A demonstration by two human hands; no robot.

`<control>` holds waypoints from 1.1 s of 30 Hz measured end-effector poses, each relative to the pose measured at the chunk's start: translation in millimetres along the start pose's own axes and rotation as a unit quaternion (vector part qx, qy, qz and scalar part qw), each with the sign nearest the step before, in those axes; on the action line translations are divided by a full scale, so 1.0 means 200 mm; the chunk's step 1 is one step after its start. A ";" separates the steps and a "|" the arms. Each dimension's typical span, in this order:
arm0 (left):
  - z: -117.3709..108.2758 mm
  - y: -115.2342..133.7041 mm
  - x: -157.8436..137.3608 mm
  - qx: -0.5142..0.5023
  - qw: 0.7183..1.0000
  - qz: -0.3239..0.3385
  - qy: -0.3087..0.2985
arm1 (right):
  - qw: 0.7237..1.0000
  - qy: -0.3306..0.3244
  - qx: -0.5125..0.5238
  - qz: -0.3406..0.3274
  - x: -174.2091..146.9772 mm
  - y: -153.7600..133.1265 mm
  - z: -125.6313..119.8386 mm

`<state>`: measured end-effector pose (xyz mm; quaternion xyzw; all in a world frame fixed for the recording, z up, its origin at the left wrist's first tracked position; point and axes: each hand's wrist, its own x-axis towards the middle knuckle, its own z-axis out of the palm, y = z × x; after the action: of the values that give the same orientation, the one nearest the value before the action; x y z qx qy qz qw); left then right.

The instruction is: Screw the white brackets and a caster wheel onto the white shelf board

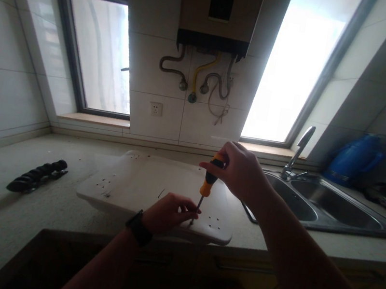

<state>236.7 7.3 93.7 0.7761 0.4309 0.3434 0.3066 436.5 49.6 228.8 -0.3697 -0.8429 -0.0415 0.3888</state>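
A screwdriver [205, 189] with a yellow and black handle stands nearly upright, its tip down at the front edge of a white panel [137, 174]. My right hand [236, 168] wraps round the handle from above. Lower down, my left hand [171, 212], with a black watch on the wrist, pinches the metal shaft close to the tip. Under the tip sits what looks like a small screw [191, 222]. The panel lies flat on the counter and has groups of small holes near its corners.
Left on the counter [76, 160] lies a black twisted object [39, 175]. To the right is a double steel sink [338, 201] with a faucet [297, 154], and a blue jug [354, 158] behind it. A water heater [221, 12] with hoses hangs on the wall.
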 end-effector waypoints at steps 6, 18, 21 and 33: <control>0.00 0.00 0.00 -0.007 1.000 -0.003 -0.007 | 0.996 -0.005 0.087 -0.002 -0.02 0.04 0.04; -0.01 0.01 0.00 -0.013 1.000 0.006 -0.011 | 0.884 -0.176 0.432 0.034 -0.02 0.12 0.06; -0.02 0.01 0.00 -0.017 1.000 0.010 -0.011 | 0.910 -0.162 0.379 0.041 -0.02 0.07 0.04; -0.02 0.00 0.00 -0.029 0.999 0.016 -0.027 | 0.988 -0.053 0.144 0.022 -0.03 -0.03 0.05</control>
<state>233.1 7.2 96.2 0.7826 0.3998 0.3393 0.3354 428.6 46.7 218.9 -0.3302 -0.8510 0.1092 0.3934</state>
